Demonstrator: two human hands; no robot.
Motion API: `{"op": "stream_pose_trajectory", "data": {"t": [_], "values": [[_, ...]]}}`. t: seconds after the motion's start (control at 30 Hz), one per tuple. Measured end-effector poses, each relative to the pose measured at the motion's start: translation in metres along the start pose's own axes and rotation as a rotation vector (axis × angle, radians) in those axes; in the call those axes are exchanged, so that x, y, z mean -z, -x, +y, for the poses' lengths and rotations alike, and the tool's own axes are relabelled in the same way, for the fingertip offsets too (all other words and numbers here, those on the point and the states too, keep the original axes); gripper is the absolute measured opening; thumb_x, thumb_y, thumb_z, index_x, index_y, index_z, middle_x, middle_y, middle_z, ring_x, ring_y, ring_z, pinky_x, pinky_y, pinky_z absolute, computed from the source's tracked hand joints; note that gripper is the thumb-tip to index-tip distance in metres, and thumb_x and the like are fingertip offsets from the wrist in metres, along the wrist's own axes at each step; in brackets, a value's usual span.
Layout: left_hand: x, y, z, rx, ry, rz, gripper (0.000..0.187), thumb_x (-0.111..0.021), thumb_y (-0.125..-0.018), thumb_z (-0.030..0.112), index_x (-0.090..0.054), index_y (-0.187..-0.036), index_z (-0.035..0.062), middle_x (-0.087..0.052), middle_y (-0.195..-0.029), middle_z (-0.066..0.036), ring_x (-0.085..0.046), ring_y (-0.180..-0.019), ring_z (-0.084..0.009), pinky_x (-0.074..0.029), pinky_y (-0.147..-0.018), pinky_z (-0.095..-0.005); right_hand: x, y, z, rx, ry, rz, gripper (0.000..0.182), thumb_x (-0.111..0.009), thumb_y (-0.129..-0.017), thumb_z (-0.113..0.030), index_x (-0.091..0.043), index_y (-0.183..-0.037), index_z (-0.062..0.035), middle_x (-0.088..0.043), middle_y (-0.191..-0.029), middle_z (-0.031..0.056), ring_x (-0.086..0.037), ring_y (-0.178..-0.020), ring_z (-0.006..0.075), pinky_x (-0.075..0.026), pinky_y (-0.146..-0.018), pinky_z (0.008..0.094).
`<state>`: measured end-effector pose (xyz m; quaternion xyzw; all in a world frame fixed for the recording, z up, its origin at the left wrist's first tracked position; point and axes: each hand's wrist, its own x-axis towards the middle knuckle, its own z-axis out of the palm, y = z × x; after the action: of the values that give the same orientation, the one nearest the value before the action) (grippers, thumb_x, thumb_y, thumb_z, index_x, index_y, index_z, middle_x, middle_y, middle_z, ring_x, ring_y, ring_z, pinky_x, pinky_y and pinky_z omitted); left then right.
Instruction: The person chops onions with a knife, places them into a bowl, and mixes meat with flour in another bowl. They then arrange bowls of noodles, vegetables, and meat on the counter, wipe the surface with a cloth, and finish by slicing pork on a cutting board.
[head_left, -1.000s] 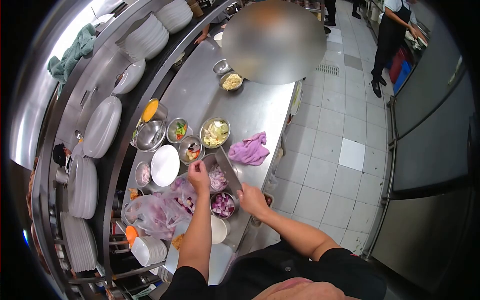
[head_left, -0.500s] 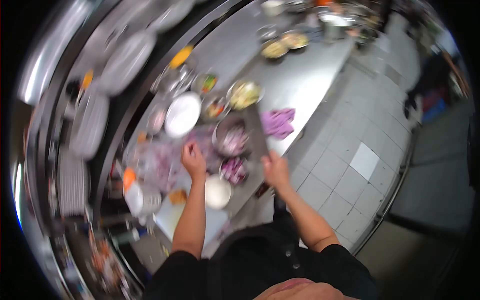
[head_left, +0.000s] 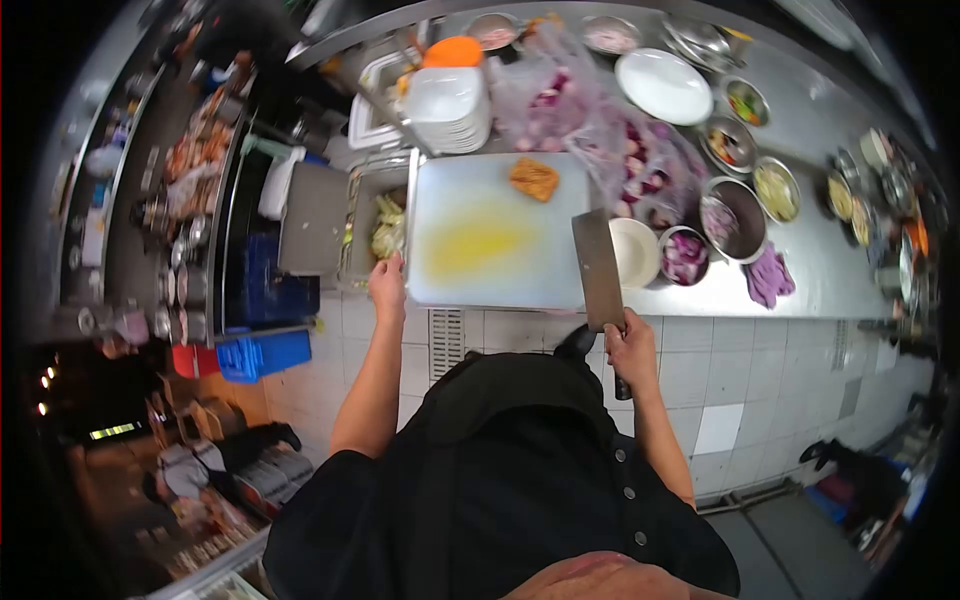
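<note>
A white cutting board bears a yellow stain; a grey cleaver, purple cloth and steel-grey tabletop surround it.
</note>
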<state>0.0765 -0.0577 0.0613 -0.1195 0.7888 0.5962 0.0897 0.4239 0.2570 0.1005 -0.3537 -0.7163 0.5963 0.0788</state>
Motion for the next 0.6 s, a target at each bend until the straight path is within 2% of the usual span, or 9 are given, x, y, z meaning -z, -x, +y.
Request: {"op": "stream_pose_trajectory", "data": {"t": [0.03,0.1,0.13,0.23,0.33,0.4,0.43,0.5,0.6], "values": [[0.035,-0.014,-0.025,-0.015,-0.108,0.026,0.031,-0.067,-0.102,0.038,-0.064,-0.091,0.0084,-0.036,-0.056,0.009,-0.031,-0.043,-0.0046,-0.021,-0.039,-0.0267,-0.027,-0.003,-0.002,0.013,0.022,-0.025,0.007,-0.063,-0.093,-0.004,-0.060,-0.095,0.0026,-0.060,-0.063,0.0152,-0.059,-0.052,0.0238,-0.047,-0.053,0.0428],[0.111,-0.025,-0.061,0.134,-0.086,0.011,0.026,-0.069,-0.099,0.035,-0.067,-0.095,0.0091,-0.040,-0.058,0.008,-0.033,-0.044,-0.0051,-0.023,-0.038,-0.0267,-0.085,-0.003,-0.013,0.182,0.466,0.158,0.018,-0.061,-0.091,-0.006,-0.065,-0.107,0.0018,-0.065,-0.070,0.0233,-0.065,-0.062,0.0387,-0.050,-0.061,0.0500],[0.148,-0.025,-0.074,0.195,-0.062,0.009,0.025,-0.070,-0.098,0.034,-0.067,-0.096,0.0091,-0.042,-0.059,0.007,-0.034,-0.044,-0.0054,-0.024,-0.038,-0.0267,-0.114,-0.001,-0.021,0.122,0.567,0.158,0.038,-0.061,-0.088,-0.007,-0.065,-0.125,0.0027,-0.068,-0.077,0.0259,-0.067,-0.073,0.0449,-0.052,-0.068,0.0531],[0.258,-0.028,-0.135,0.286,-0.105,0.061,0.029,-0.074,-0.095,0.031,-0.069,-0.093,0.0027,-0.054,-0.069,0.002,-0.048,-0.060,-0.0092,-0.039,-0.052,-0.0303,-0.212,-0.010,-0.013,0.261,0.718,0.255,0.051,-0.062,-0.087,-0.008,-0.059,-0.135,0.0073,-0.068,-0.079,0.0261,-0.068,-0.076,0.0435,-0.052,-0.071,0.0529],[0.332,-0.044,-0.196,0.302,-0.138,0.197,0.029,-0.075,-0.094,0.030,-0.070,-0.098,0.0009,-0.061,-0.075,0.000,-0.053,-0.065,-0.0104,-0.043,-0.057,-0.0296,-0.328,-0.014,-0.042,0.392,0.637,-0.009,0.060,-0.064,-0.085,-0.008,-0.053,-0.141,0.0113,-0.068,-0.077,0.0246,-0.067,-0.076,0.0437,-0.054,-0.073,0.0500],[0.368,-0.055,-0.216,0.275,-0.035,0.342,0.026,-0.076,-0.094,0.025,-0.070,-0.100,0.0001,-0.066,-0.084,-0.002,-0.057,-0.074,-0.0109,-0.047,-0.066,-0.0282,-0.398,-0.052,-0.045,0.265,0.266,-0.293,0.062,-0.064,-0.087,-0.007,-0.051,-0.144,0.0115,-0.065,-0.069,0.0176,-0.067,-0.063,0.0339,-0.054,-0.063,0.0446],[0.386,-0.062,-0.217,0.282,-0.024,0.358,0.026,-0.076,-0.094,0.025,-0.070,-0.100,0.0001,-0.066,-0.084,-0.002,-0.057,-0.074,-0.0109,-0.047,-0.066,-0.0282,-0.421,-0.059,-0.061,0.275,0.274,-0.309,0.062,-0.064,-0.087,-0.007,-0.051,-0.144,0.0115,-0.065,-0.069,0.0176,-0.067,-0.063,0.0339,-0.054,-0.063,0.0446],[0.403,-0.077,-0.188,0.050,0.094,0.344,0.022,-0.076,-0.094,0.020,-0.071,-0.101,0.0001,-0.067,-0.087,-0.001,-0.058,-0.079,-0.0099,-0.047,-0.072,-0.0263,-0.447,-0.065,-0.095,-0.070,-0.144,-0.178,0.052,-0.064,-0.091,-0.009,-0.057,-0.138,0.0100,-0.063,-0.065,0.0117,-0.063,-0.052,0.0213,-0.052,-0.052,0.0382],[0.407,-0.090,-0.104,-0.058,0.134,0.292,0.015,-0.076,-0.094,0.014,-0.071,-0.101,0.0017,-0.066,-0.085,0.001,-0.055,-0.075,-0.0075,-0.046,-0.067,-0.0246,-0.427,-0.086,-0.102,0.132,0.116,-0.038,0.044,-0.065,-0.092,-0.011,-0.061,-0.132,0.0071,-0.064,-0.066,0.0108,-0.060,-0.048,0.0167,-0.050,-0.047,0.0359]]}}
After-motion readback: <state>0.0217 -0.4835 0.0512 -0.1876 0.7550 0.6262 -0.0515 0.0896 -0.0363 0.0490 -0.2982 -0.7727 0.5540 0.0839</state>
